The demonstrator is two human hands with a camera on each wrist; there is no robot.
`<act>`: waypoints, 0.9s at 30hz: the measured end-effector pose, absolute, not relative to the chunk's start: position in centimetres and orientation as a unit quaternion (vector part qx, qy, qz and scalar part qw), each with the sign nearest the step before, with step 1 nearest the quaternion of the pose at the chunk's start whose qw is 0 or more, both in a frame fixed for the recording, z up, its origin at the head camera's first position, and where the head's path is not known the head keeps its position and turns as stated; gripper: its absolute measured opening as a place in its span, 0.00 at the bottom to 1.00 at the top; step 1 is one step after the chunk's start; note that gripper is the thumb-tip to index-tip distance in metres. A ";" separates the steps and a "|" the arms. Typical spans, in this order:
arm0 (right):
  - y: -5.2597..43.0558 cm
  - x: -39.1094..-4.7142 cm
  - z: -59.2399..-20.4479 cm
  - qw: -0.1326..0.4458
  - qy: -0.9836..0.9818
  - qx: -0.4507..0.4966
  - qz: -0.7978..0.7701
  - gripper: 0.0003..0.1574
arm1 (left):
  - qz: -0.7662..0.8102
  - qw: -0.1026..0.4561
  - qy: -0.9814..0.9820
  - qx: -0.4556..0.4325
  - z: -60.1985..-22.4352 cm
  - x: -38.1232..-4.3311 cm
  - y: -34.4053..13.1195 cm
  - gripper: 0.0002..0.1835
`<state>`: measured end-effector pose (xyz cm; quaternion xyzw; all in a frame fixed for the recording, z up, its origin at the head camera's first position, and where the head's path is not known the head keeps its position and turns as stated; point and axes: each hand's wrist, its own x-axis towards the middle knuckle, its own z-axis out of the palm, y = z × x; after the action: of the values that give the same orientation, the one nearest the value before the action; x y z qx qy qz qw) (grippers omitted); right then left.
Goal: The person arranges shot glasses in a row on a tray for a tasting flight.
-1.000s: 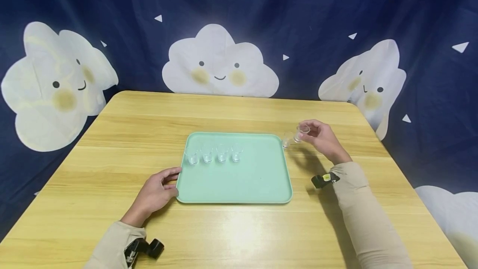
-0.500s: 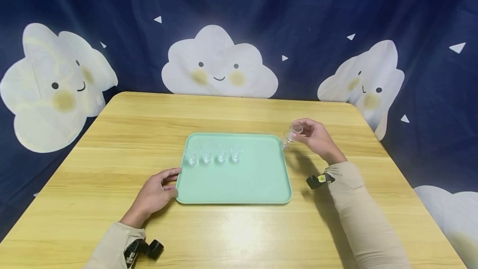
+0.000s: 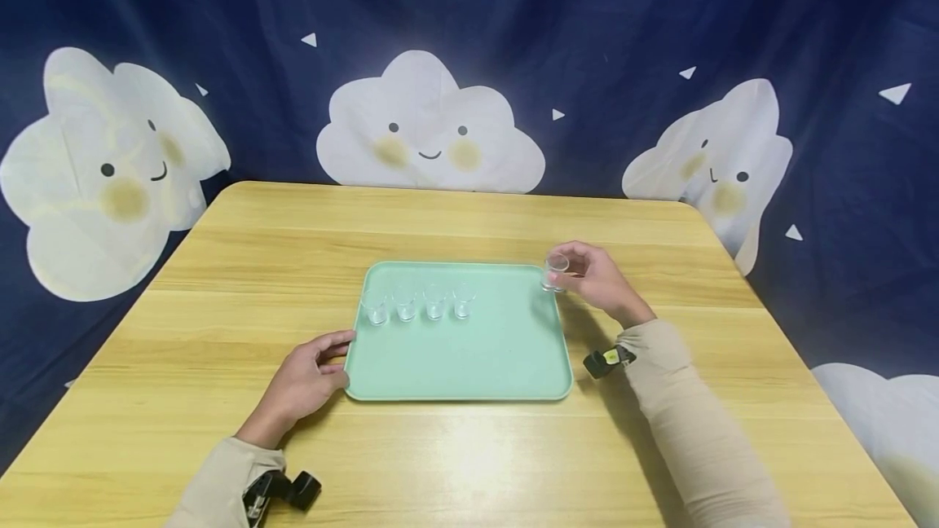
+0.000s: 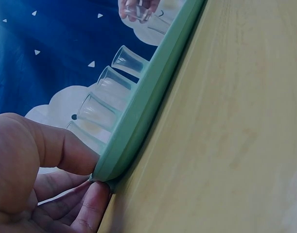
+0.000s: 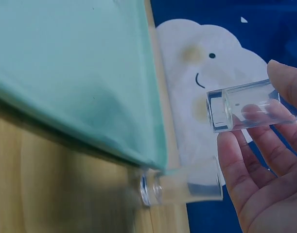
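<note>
My right hand (image 3: 597,279) holds a small clear shot glass (image 5: 248,108) between thumb and fingers, raised over the tray's far right corner. Just outside that corner a second shot glass (image 5: 189,184) stands on the table; in the head view it is mostly lost behind the held one. Several matching shot glasses (image 3: 435,301) stand upright in a row on the far left part of the pale green tray (image 3: 458,365). At the tray's left edge my left hand (image 3: 304,381) grips the rim, with its thumb (image 4: 75,153) touching it in the left wrist view.
The tray lies on a light wood-grain table (image 3: 293,243). Behind the table hangs a dark blue curtain (image 3: 587,39) printed with white clouds. Each sleeve carries a black wrist camera, such as the right camera (image 3: 609,361).
My right hand has moved left with its shot glass, from right of the standing glass to over the tray's far right corner. The left hand and the row of glasses have stayed put.
</note>
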<state>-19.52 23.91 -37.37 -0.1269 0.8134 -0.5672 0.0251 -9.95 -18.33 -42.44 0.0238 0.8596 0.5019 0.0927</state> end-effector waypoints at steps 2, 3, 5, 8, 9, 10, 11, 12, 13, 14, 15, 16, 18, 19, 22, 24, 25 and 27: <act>23.6 -19.5 -37.5 0.029 0.813 -0.129 -0.567 0.23 | 0.501 0.091 0.860 0.024 -42.5 -10.0 -18.3 0.33; 23.5 -19.6 -37.6 0.031 0.813 -0.131 -0.566 0.23 | 0.501 0.091 0.860 0.025 -42.5 -10.0 -18.4 0.33; 23.2 -19.6 -37.8 0.033 0.815 -0.135 -0.562 0.23 | 0.500 0.090 0.861 0.025 -42.5 -10.0 -18.4 0.33; 22.7 -19.6 -38.0 0.035 0.818 -0.143 -0.556 0.23 | 0.500 0.091 0.861 0.025 -42.5 -10.0 -18.3 0.33; 22.6 -19.6 -38.1 0.035 0.819 -0.146 -0.553 0.23 | 0.500 0.091 0.861 0.025 -42.5 -10.0 -18.3 0.33; 22.4 -19.6 -38.2 0.036 0.819 -0.148 -0.553 0.24 | 0.501 0.091 0.861 0.025 -42.5 -10.0 -18.3 0.33; 22.3 -19.6 -38.3 0.038 0.819 -0.150 -0.552 0.24 | 0.501 0.091 0.860 0.025 -42.5 -10.0 -18.3 0.33; 22.1 -19.6 -38.4 0.040 0.820 -0.153 -0.550 0.25 | 0.501 0.091 0.860 0.025 -42.5 -10.0 -18.3 0.33; 22.0 -19.6 -38.5 0.043 0.819 -0.154 -0.551 0.26 | 0.501 0.091 0.860 0.025 -42.5 -10.0 -18.3 0.33; 21.8 -19.6 -38.6 0.046 0.817 -0.154 -0.553 0.26 | 0.501 0.092 0.860 0.025 -42.5 -10.0 -18.3 0.33; 21.7 -19.6 -38.7 0.050 0.815 -0.156 -0.555 0.26 | 0.501 0.091 0.860 0.025 -42.5 -10.0 -18.3 0.33; 21.5 -19.6 -38.7 0.054 0.813 -0.158 -0.558 0.26 | 0.501 0.092 0.860 0.025 -42.5 -10.0 -18.3 0.34; 21.2 -19.6 -38.8 0.060 0.812 -0.157 -0.559 0.26 | 0.502 0.091 0.859 0.025 -42.5 -9.9 -18.3 0.34; 21.0 -19.6 -38.8 0.064 0.810 -0.158 -0.561 0.26 | 0.503 0.091 0.859 0.025 -42.5 -9.9 -18.3 0.34; 20.6 -19.5 -39.0 0.070 0.815 -0.160 -0.553 0.26 | 0.503 0.092 0.859 0.026 -42.5 -9.9 -18.3 0.34; 20.3 -19.5 -39.1 0.074 0.819 -0.160 -0.546 0.26 | 0.502 0.091 0.860 0.026 -42.5 -9.9 -18.3 0.34; 20.2 -19.5 -39.1 0.077 0.820 -0.161 -0.543 0.26 | 0.501 0.091 0.860 0.026 -42.5 -9.9 -18.3 0.33; 19.9 -19.4 -39.2 0.082 0.823 -0.163 -0.538 0.26 | 0.500 0.090 0.861 0.027 -42.5 -9.9 -18.3 0.33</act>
<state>-19.42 19.90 -39.21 -0.1633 0.8231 -0.5378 0.0816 -9.94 -18.30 -42.50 0.0265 0.8610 0.4998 0.0900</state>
